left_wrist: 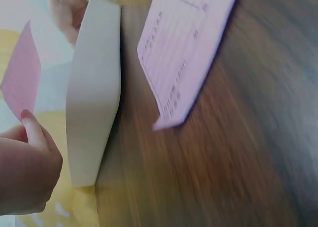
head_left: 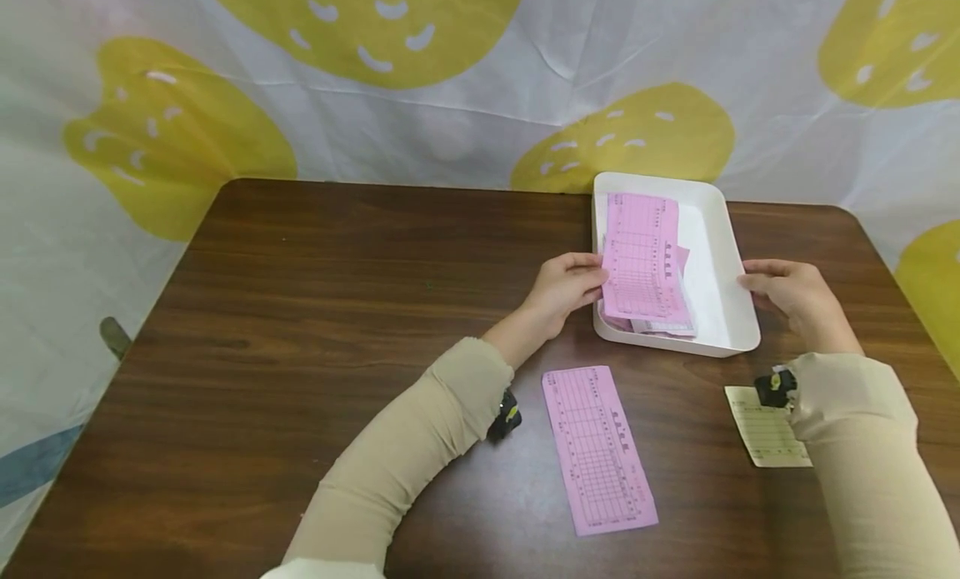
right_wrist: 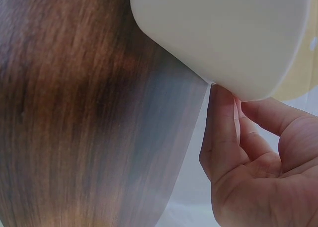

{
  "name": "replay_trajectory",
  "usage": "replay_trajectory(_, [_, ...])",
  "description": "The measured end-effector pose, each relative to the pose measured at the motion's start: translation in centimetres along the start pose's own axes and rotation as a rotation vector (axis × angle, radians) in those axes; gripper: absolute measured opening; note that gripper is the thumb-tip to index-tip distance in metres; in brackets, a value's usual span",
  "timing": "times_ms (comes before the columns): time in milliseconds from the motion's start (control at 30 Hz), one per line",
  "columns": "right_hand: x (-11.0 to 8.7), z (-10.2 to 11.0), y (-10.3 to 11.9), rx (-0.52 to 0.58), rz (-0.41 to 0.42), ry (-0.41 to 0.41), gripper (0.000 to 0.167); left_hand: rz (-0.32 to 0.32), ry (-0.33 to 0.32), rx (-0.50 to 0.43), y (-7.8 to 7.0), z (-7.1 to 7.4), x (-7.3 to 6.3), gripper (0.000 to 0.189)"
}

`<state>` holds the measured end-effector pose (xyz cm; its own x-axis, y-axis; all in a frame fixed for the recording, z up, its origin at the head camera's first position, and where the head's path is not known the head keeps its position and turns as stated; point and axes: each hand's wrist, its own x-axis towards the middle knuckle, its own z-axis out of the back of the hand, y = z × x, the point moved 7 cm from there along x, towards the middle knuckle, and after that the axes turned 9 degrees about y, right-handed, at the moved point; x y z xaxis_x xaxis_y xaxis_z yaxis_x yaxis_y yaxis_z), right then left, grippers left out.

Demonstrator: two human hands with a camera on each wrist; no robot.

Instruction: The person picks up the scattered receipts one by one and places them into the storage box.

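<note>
My left hand (head_left: 562, 291) pinches the left edge of a pink printed slip (head_left: 641, 250) between thumb and fingers, above a white tray (head_left: 716, 267). Beneath that slip, more pink and white slips (head_left: 663, 326) lie in the tray's left part, mostly covered. At the tray's right side, my right hand (head_left: 798, 296) holds the wall with thumb and bent fingers. The right wrist view shows those fingertips (right_wrist: 223, 95) against the white wall. Another pink slip (head_left: 600, 450) lies flat on the table in front of the tray, with one corner curled up in the left wrist view.
A pale yellow slip (head_left: 757, 433) lies at the right, partly hidden under my right sleeve. The brown wooden table (head_left: 360, 279) extends to the left. A white curtain with yellow shapes (head_left: 450, 129) hangs behind the table's far edge, close to the tray.
</note>
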<state>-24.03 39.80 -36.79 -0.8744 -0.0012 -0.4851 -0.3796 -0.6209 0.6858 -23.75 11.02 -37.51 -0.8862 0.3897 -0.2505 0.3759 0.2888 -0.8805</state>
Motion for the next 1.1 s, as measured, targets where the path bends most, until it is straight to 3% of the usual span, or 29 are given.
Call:
replay_trajectory(233, [0.1,0.2,-0.2,-0.008,-0.004,-0.007,0.067,-0.037,-0.043,0.059,0.4,-1.2,0.3,0.028])
replay_trajectory(600, [0.2,0.4,-0.4,-0.003,-0.012,0.004,0.065,-0.071,-0.080,0.053,0.8,-2.7,0.6,0.026])
replay_trajectory(767, [0.1,0.4,-0.4,0.007,-0.017,-0.007,0.059,-0.100,-0.127,0.080,1.0,-3.7,0.6,0.025])
replay_trajectory(1100, [0.3,0.4,-0.6,0.013,-0.001,0.011,0.057,-0.156,-0.175,0.326,0.7,-4.3,0.3,0.024])
